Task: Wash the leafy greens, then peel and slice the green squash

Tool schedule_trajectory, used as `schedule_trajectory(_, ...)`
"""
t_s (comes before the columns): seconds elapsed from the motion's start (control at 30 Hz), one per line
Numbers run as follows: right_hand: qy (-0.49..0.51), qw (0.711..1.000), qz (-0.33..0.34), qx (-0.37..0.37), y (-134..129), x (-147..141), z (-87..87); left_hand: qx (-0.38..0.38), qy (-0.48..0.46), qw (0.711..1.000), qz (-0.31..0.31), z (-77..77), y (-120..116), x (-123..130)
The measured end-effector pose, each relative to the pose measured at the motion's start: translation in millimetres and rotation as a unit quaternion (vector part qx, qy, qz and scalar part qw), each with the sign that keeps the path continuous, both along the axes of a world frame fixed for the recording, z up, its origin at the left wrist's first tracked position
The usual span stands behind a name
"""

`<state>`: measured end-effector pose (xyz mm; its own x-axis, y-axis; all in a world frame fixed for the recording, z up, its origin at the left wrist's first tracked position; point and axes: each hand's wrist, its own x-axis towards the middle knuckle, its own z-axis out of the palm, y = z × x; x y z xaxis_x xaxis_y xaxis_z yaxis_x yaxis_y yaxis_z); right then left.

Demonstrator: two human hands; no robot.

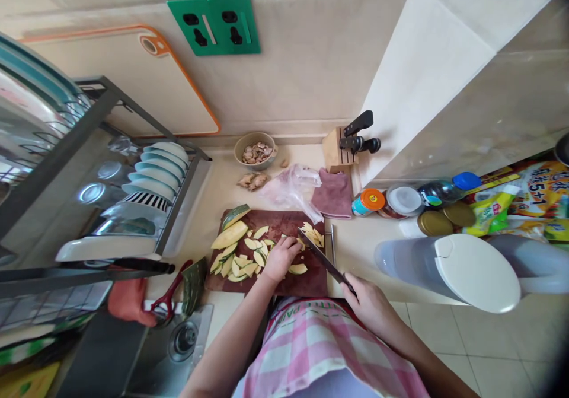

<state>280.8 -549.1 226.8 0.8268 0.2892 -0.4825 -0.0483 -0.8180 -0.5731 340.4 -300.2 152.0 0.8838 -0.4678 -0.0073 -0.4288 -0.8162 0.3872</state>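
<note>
My right hand is closed round the handle of a kitchen knife, whose dark blade slants away to the left over the right part of a brown cutting board. Beside the blade, the curled fingers of my left hand press on squash slices, which they partly hide. Thin strips of squash lie on the blade's far side. Green-edged squash slices are scattered over the left and middle of the board. Two larger squash pieces lie at its left edge.
Behind the board are a plastic bag, ginger, a bowl, a folded cloth and a knife block. Jars and a pitcher stand right. A dish rack and sink are left.
</note>
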Motion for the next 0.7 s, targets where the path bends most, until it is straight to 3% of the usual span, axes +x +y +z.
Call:
schedule_trajectory(0.27,-0.003,0.995,0.061,-0.085,12.3,12.8,-6.6,0.013,-0.013,1.000,-0.005,-2.5,-1.3,0.8)
schedule_trajectory(0.47,0.008,0.998,0.018,-0.059,13.7,15.2,-31.1,0.081,-0.053,0.993,-0.065,-4.6,-3.7,3.7)
schedule_trajectory(0.6,0.013,0.999,0.000,-0.032,7.3,15.1,-46.8,0.083,-0.063,0.994,-0.012,-7.7,-11.9,11.7)
schedule_trajectory(0.7,0.012,0.999,0.002,-0.039,5.4,14.6,-52.5,0.038,-0.067,0.994,0.077,-0.2,-1.9,18.3)
